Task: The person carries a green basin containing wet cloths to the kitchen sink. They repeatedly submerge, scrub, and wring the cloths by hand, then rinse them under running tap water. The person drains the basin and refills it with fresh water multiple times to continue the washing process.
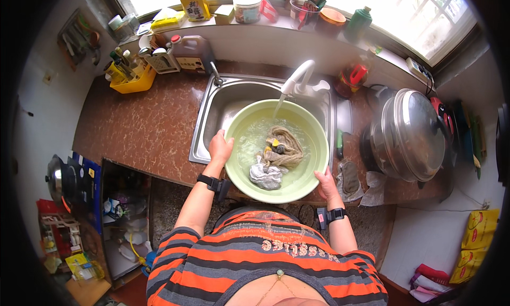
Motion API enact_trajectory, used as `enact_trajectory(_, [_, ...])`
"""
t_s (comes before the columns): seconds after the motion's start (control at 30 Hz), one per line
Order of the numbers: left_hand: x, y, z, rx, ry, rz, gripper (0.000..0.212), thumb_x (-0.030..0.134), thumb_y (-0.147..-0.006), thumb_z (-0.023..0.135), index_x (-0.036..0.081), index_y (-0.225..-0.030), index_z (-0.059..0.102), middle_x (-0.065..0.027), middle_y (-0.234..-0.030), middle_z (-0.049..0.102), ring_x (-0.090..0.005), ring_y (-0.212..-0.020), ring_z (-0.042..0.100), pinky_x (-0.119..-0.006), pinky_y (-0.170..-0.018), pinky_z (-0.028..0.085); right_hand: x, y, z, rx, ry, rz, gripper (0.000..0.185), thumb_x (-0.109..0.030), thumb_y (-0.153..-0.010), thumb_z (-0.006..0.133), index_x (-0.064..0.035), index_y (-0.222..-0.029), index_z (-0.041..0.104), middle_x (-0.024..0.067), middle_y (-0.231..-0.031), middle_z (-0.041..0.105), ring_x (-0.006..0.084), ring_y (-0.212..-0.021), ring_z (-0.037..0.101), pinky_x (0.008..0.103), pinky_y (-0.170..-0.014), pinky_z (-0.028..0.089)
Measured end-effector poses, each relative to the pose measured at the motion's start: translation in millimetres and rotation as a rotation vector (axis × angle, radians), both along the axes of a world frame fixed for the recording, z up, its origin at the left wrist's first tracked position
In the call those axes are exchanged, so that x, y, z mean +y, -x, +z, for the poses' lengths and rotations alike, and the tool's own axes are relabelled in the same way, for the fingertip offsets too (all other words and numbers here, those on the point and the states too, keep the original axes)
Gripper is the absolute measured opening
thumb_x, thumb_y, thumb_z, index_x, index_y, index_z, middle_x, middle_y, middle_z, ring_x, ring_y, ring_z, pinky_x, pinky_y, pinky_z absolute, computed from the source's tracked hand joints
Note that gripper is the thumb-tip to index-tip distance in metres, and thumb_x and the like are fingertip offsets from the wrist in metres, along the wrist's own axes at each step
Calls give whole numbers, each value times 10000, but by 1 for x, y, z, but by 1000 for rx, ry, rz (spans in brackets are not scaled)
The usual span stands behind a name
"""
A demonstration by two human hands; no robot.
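A light green plastic basin [306, 110] rests over the front of a stainless steel sink [225, 102], tilted or level I cannot tell. My left hand [220, 147] grips its left rim, and my right hand [327, 183] holds the rim at the lower right. Water runs from a white faucet [297, 77] into the basin. In the water lie a brown knitted cloth item [293, 146] with small yellow and dark parts, and a white and grey cloth item [266, 174] nearer to me.
Right of the sink are a green-handled tool [340, 143], grey cloths [350, 178] and a large lidded steamer pot [418, 134]. A yellow bin of bottles [137, 83] and a brown jug [193, 53] stand at the back left. Jars and packets line the windowsill [223, 25].
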State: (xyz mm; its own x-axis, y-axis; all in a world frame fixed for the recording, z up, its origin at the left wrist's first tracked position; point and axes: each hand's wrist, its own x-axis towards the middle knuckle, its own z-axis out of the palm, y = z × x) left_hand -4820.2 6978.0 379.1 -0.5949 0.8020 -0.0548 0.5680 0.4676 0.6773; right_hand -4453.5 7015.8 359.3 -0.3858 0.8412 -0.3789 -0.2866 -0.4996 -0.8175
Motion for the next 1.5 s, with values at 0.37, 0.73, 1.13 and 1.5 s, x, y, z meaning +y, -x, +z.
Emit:
enact_trajectory(0.37, [-2, 1, 3, -20, -16, 26, 295, 180, -712, 641, 31, -950, 551, -172, -878, 621, -332, -854, 588, -405, -728, 457, 0, 0, -5, -15, 2, 16, 611, -131, -739, 636, -73, -1268, 336, 57, -1190, 464, 184, -1105, 423, 331, -961, 302])
enact_trajectory(0.73, [-2, -1, -2, -3, -24, 26, 299, 180, -707, 646, 23, -943, 550, -179, -869, 618, -340, -850, 586, -410, -724, 456, -1, -1, -4, 29, -2, 5, 632, -145, -736, 651, -69, -1274, 328, 61, -1209, 454, 189, -1121, 414, 334, -972, 294])
enact_trajectory(1.13, [-3, 1, -4, -5, -50, 21, 289, 181, -705, 647, 15, -922, 554, -187, -848, 618, -344, -822, 589, -411, -707, 458, -2, 1, 0, 30, -8, 2, 646, -167, -746, 656, -70, -1288, 319, 70, -1221, 452, 184, -1124, 412, 333, -973, 291])
enact_trajectory(1.5, [-6, 3, -6, 13, -28, 23, 327, 187, -705, 649, 20, -969, 551, -188, -883, 614, -345, -855, 581, -411, -727, 456, 4, -1, 17, -212, -91, 134, 607, -160, -772, 649, -41, -1278, 335, 70, -1185, 479, 163, -1077, 451, 292, -935, 340])
